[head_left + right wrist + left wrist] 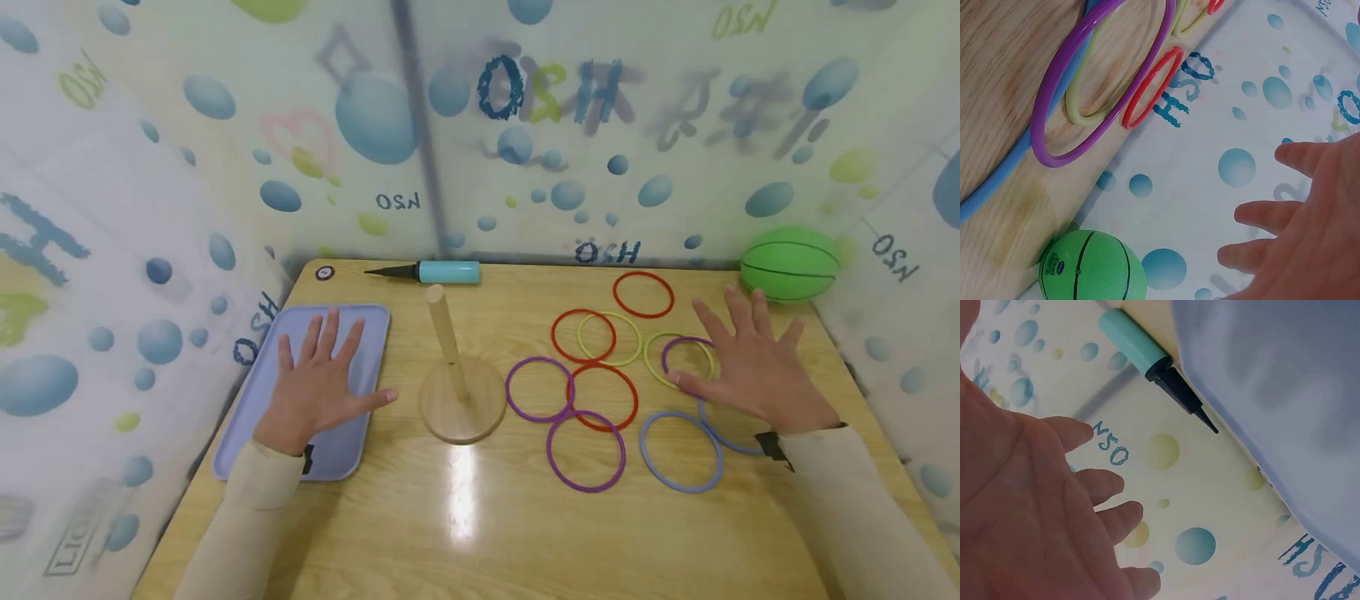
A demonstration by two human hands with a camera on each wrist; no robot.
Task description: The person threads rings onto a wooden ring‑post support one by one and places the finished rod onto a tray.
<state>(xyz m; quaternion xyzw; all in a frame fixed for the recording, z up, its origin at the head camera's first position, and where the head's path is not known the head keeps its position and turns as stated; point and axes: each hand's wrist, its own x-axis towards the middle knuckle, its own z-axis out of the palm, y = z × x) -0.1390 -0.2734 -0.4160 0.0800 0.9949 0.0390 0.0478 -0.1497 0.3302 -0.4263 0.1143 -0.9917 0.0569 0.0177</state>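
The left hand [318, 383] is laid flat, fingers spread, on a pale blue tray [375, 321]; nothing is gripped; the right hand [750, 362] is spread flat over the coloured rings [592, 396] scattered on the table [480, 517], with nothing held; a wooden peg [453, 371] stands between the hands; a pump [431, 271] and green ball [789, 263] are seen at the far edge.

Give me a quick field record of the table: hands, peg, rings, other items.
left hand: flat, fingers spread, over the blue tray
right hand: flat, fingers spread, over the rings
peg: upright on round wooden base, no ring on it
rings: loose on the table, right of the peg
far edge: pump, green ball
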